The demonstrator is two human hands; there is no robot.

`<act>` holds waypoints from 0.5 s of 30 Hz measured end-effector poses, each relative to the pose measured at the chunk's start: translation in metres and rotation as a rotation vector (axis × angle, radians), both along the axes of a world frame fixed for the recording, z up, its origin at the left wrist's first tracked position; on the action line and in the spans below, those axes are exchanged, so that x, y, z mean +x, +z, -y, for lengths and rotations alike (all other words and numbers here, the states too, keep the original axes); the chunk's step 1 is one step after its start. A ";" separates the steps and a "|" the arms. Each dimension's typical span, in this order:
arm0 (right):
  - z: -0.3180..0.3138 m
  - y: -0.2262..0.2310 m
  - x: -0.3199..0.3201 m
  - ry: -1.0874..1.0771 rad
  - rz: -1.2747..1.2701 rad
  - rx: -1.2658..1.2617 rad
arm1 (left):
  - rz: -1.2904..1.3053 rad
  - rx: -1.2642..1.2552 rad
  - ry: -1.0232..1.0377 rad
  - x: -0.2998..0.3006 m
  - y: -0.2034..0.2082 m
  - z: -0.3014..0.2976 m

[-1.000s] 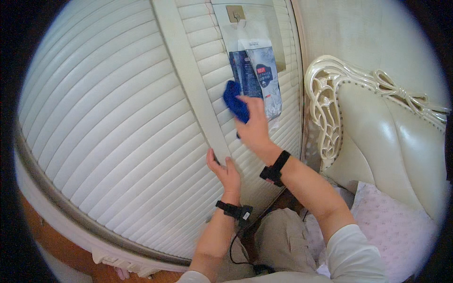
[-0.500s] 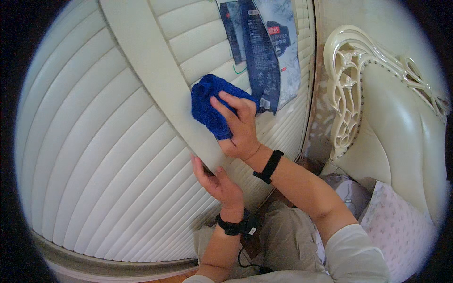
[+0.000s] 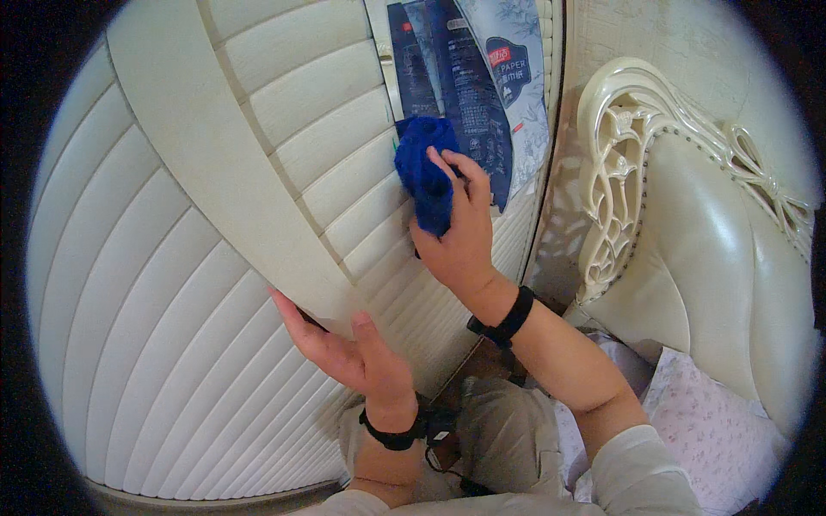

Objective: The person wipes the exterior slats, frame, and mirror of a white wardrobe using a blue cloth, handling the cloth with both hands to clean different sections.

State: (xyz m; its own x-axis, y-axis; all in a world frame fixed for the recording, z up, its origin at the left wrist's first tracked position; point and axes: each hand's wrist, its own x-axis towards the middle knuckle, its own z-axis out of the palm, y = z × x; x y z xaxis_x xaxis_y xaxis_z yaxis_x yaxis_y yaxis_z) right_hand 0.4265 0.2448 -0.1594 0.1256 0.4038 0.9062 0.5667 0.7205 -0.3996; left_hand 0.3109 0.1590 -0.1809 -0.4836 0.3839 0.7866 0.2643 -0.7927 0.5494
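Observation:
A bunched dark-blue cloth [image 3: 428, 163] is in my right hand [image 3: 465, 219], the thumb and fingers closed on it. The cloth rests against cream louvered slats [image 3: 344, 193] and overlaps the lower left part of a dark-blue printed package [image 3: 477, 129]. Lower and to the left, my left hand [image 3: 353, 361] holds the near end of a flat cream upright strip [image 3: 228, 163] of the louvered panel. Its thumb lies on the right side of the strip and its fingers on the left, partly hidden behind the edge.
A white and grey printed package [image 3: 527, 163] sits beside the dark-blue one. On the right stands a cream padded headboard [image 3: 688, 232] with carved openwork trim, and a pale flowered pillow [image 3: 705, 413] below it. More curved slats [image 3: 146, 344] fill the left side.
My right hand has shifted right and slightly up with the cloth, off the flat strip onto the slats by the package. The strip and my left hand appear farther left.

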 end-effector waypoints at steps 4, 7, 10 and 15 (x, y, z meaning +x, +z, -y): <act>0.009 0.007 0.003 0.027 -0.046 -0.093 | -0.028 -0.004 0.023 -0.001 -0.002 -0.001; 0.016 0.008 0.002 0.025 -0.020 -0.145 | -0.032 -0.035 0.034 -0.003 -0.003 0.003; 0.024 0.005 -0.004 -0.028 0.043 -0.174 | -0.108 -0.086 0.082 -0.010 -0.008 0.005; 0.048 0.011 -0.022 -0.005 0.029 -0.216 | -0.261 -0.087 0.143 -0.023 -0.012 0.012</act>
